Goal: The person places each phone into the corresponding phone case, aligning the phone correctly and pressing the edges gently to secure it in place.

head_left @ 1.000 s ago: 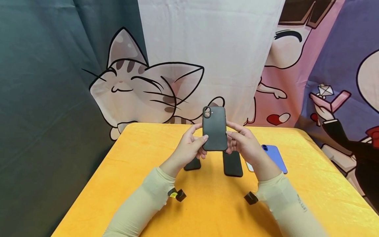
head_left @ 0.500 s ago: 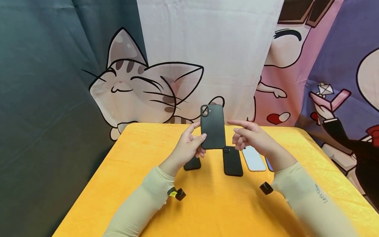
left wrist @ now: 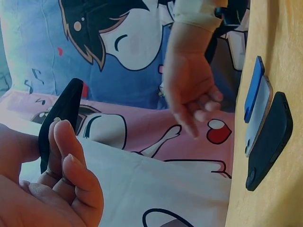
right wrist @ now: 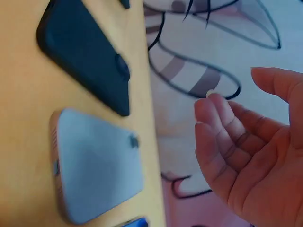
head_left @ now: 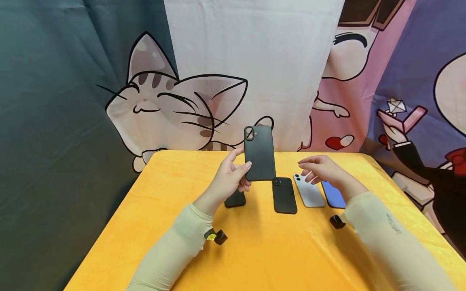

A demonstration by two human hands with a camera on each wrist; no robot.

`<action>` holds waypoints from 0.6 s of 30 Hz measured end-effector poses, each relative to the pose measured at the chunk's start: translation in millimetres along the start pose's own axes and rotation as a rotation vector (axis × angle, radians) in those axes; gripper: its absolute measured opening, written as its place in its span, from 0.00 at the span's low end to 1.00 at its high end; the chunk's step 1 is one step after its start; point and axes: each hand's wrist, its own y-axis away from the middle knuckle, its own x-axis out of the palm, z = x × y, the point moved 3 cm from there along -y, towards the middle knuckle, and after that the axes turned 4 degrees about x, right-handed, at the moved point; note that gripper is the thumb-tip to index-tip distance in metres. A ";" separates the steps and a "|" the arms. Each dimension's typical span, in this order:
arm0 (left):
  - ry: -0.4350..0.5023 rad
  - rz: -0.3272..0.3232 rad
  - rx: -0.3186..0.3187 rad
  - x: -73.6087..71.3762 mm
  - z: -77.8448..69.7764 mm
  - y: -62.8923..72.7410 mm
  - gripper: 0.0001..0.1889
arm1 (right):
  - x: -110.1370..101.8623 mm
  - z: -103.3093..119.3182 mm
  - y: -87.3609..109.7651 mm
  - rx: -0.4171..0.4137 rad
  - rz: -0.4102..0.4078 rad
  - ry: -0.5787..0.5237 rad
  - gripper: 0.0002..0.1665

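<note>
My left hand grips a black phone case by its left edge, thumb on the back and fingers behind. The case stands upright above the table, and the backdrop shows through its camera cutout. In the left wrist view the case appears nearly edge-on. My right hand holds nothing; its fingers are loosely bent over the white phone. From the right wrist, the palm and fingers show beside the white phone. A blue phone lies partly hidden beneath my right hand.
On the yellow-covered table a black phone lies back up, left of the white one. Another dark phone-shaped piece is partly hidden behind my left hand. A cartoon-printed cloth hangs behind the table.
My right hand has let go of the case's right edge and moved right, over the white phone. My left hand still holds the case, now slightly higher and further left in view.
</note>
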 end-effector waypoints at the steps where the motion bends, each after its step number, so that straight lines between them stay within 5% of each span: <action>1: 0.002 0.002 0.004 0.1 0.1 0.1 0.26 | -0.6 -6.1 -2.9 0.016 -0.005 0.014 0.37; 13: 0.015 0.013 0.022 0.7 2.9 -0.1 0.26 | -6.6 -53.7 -25.8 0.192 -0.084 0.256 0.33; 18: 0.016 0.011 0.029 1.5 2.4 -0.5 0.26 | -5.4 -58.7 -26.1 0.263 -0.091 0.369 0.43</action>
